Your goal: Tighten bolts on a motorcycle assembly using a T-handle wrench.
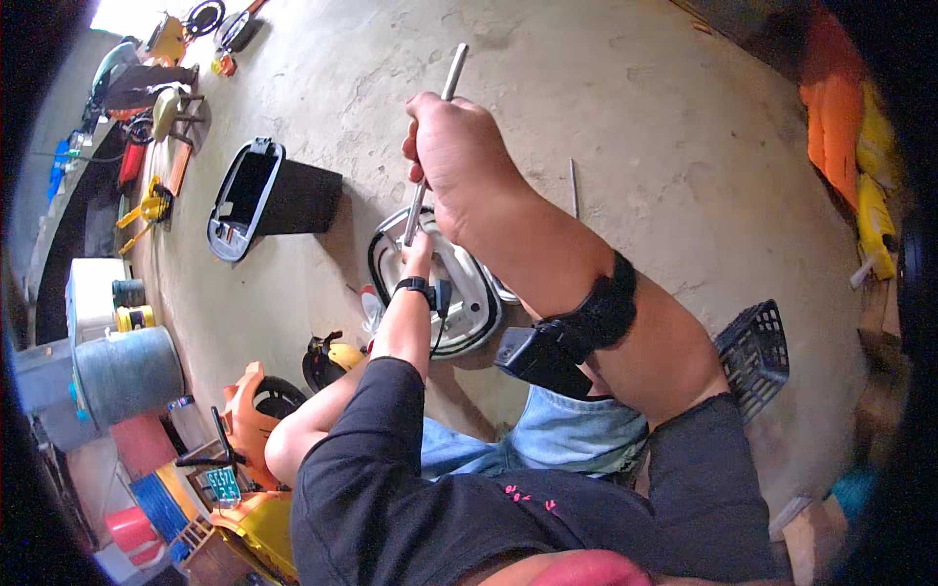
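My right hand [459, 146] grips a silver metal rod [454, 68], slanting down toward the middle. My left hand [418, 256] is at the rod's lower end, fingers closed; what exactly they hold is hidden. Under both hands a white oval molded piece with a black rim [469, 313] lies on the concrete floor [645, 127], partly covered by my arms. A thin metal rod [574, 186] lies just beyond my right forearm. To the left stands an open black box with a grey rim [303, 195].
Buckets [127, 381], orange vehicle parts [244, 420] and a black-and-yellow object [342, 356] crowd the left. A person [137, 88] works at upper left near wheels [205, 20]. A black perforated crate [757, 356] lies at right, with orange and yellow panels [831, 137] along the edge.
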### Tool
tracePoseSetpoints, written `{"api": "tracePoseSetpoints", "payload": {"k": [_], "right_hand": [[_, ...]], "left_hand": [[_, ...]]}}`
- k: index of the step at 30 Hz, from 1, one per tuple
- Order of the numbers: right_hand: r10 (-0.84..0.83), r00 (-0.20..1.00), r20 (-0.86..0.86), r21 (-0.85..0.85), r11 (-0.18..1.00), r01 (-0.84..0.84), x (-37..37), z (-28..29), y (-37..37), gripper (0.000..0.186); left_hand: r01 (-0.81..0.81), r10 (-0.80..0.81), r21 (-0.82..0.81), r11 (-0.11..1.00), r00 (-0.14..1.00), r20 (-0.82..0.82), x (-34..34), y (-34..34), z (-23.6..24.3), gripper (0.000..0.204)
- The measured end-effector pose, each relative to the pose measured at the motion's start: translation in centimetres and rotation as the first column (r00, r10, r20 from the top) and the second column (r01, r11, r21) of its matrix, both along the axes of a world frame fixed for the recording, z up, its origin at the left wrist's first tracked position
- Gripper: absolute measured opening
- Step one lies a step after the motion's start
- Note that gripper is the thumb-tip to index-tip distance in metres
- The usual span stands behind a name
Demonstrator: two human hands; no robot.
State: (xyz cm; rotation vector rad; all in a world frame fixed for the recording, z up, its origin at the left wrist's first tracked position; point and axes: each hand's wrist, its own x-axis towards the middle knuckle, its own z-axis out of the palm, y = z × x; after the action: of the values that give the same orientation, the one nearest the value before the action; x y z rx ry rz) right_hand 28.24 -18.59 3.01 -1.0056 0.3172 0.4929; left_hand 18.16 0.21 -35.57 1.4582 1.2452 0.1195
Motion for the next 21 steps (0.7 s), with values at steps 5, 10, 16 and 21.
{"api": "tracePoseSetpoints", "payload": {"k": [5,10,16,21], "right_hand": [[-0.025,0.999,0.035,0.014,1.0,0.025,0.3,-0.8,0.0,0.018],[0.065,0.998,0.025,-0.067,0.996,-0.063,0.1,-0.5,0.6,0.032],[0.033,0.999,0.02,-0.025,0.999,-0.033,0.0,-0.5,0.3,0.017],[0.086,0.996,0.034,0.057,0.994,-0.088,-0.4,-0.6,0.7,0.016]], "left_hand": [[0.036,-0.036,-0.006,0.999,0.999,0.001,0.6,0.0,-0.4,0.028],[0.058,-0.058,-0.014,0.998,0.998,-0.015,0.9,0.7,-0.1,0.028],[0.05,-0.051,-0.016,0.999,0.998,-0.028,0.1,1.5,-0.4,0.028],[0.044,-0.045,-0.033,0.999,0.999,-0.03,1.0,1.3,-0.4,0.028]]}}
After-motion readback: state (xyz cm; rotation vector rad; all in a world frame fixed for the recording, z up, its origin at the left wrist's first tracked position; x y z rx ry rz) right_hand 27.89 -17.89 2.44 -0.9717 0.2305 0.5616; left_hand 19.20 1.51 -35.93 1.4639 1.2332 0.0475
